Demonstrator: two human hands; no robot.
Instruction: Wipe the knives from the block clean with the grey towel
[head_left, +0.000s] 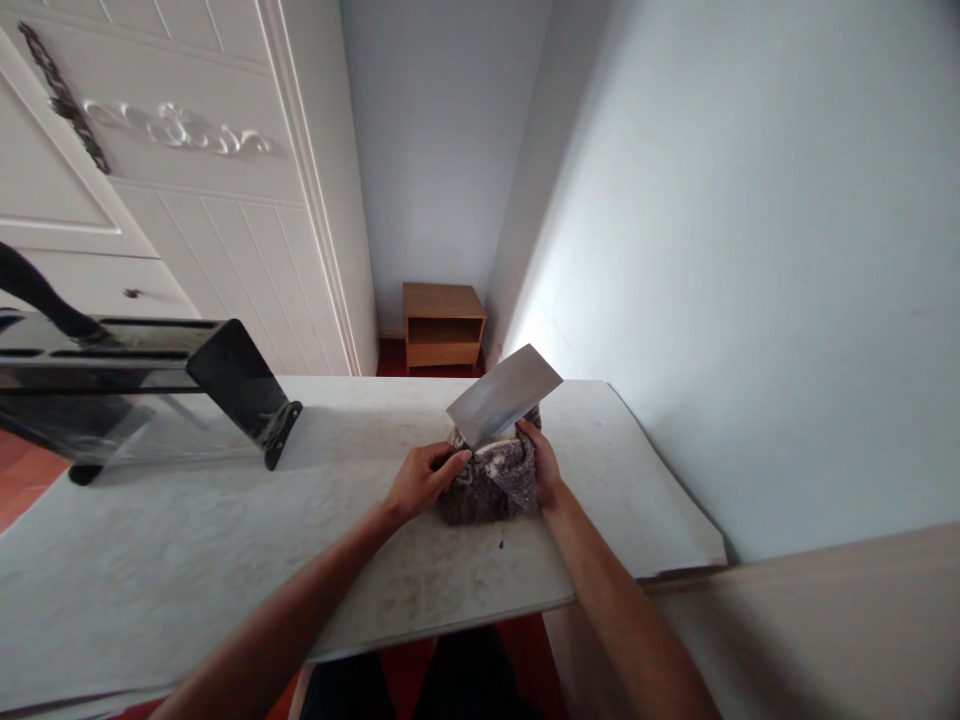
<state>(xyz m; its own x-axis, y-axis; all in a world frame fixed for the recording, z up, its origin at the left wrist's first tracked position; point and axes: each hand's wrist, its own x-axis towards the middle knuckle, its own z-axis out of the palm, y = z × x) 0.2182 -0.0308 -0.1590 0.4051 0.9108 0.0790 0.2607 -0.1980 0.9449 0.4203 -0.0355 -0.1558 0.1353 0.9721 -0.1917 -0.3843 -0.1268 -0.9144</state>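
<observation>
A cleaver (504, 392) with a broad, shiny rectangular blade is tilted up to the right above the table. My left hand (426, 482) is closed at the blade's lower left end, where a bit of dark handle shows between thumb and fingers; most of that handle is hidden. Bunched beneath the blade lies a grey-brown patterned cloth (491, 485). My right hand (541, 462) grips the cloth's right side, its fingers partly hidden behind the folds. Part of the cloth rises behind the blade near my right fingertips.
On the left of the white-covered table (360, 560) stands a knife block (232, 385) with clear sides and a black-handled knife (45, 295) in it. A wall (750, 300) borders the right. Beyond are a white wardrobe (225, 230) and a small wooden cabinet (444, 300).
</observation>
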